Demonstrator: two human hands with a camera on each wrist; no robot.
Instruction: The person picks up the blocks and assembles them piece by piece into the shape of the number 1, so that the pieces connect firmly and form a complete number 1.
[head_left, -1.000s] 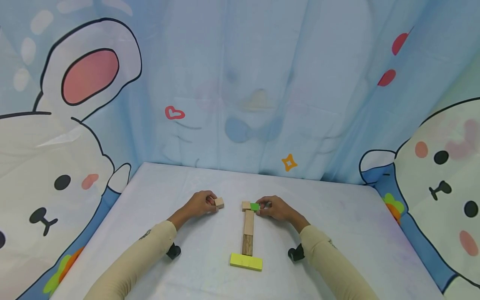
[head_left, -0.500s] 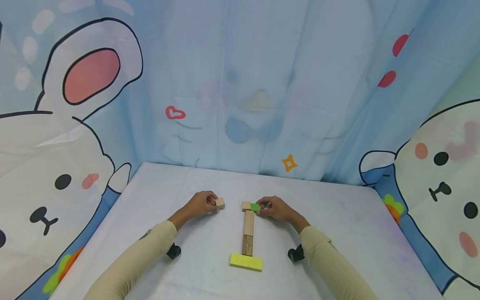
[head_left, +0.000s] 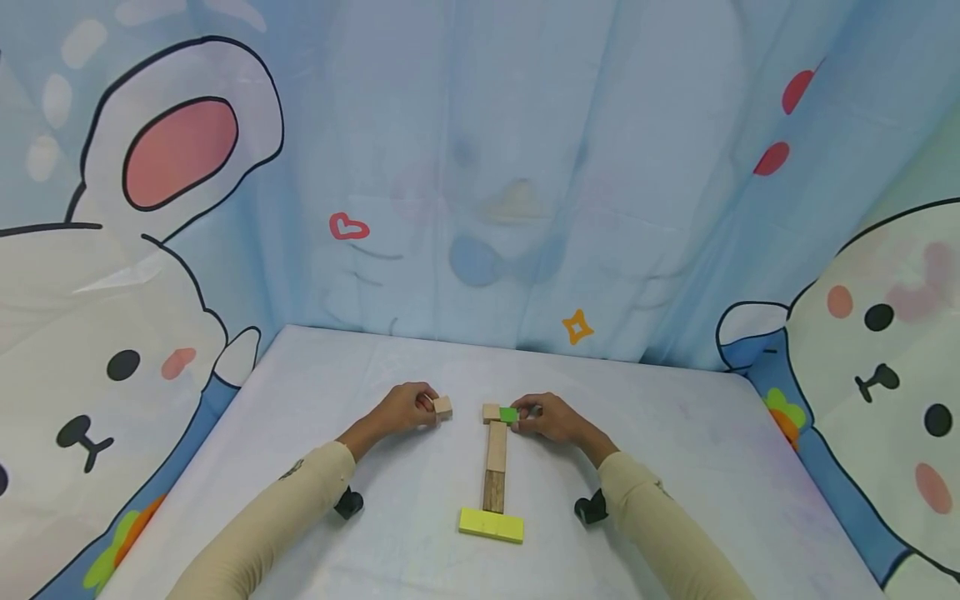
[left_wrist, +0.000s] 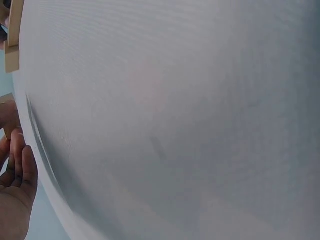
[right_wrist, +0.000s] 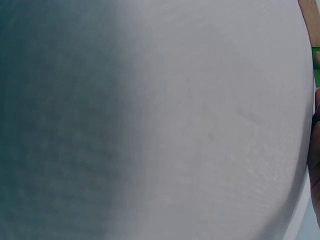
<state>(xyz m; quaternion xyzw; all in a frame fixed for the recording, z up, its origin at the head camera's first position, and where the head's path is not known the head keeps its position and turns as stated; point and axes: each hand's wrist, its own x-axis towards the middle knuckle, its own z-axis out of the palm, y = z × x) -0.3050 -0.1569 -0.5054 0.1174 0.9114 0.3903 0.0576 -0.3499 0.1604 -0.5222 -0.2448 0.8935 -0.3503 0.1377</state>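
Note:
Between thumb and fingers my left hand (head_left: 402, 407) pinches a small plain wooden block (head_left: 443, 407), left of the row of blocks. My right hand (head_left: 552, 417) holds a green block (head_left: 508, 415) by its right side, and that block sits against another plain wooden block (head_left: 491, 412). Below this pair, a light wooden block (head_left: 497, 446) and a darker brown block (head_left: 494, 491) line up toward me, ending at a yellow block (head_left: 491, 525) laid crosswise. In the left wrist view, part of the left hand (left_wrist: 19, 180) and its block show at the edge.
The blocks lie on a white-covered table (head_left: 360, 533). Behind it hangs a light blue curtain (head_left: 420, 150) printed with cartoon animals. A black wrist camera (head_left: 348, 503) sits under the left sleeve, another black camera (head_left: 592, 507) under the right.
My left hand has shifted very slightly right with its wooden block. The right hand and the row of blocks stay essentially where they were.

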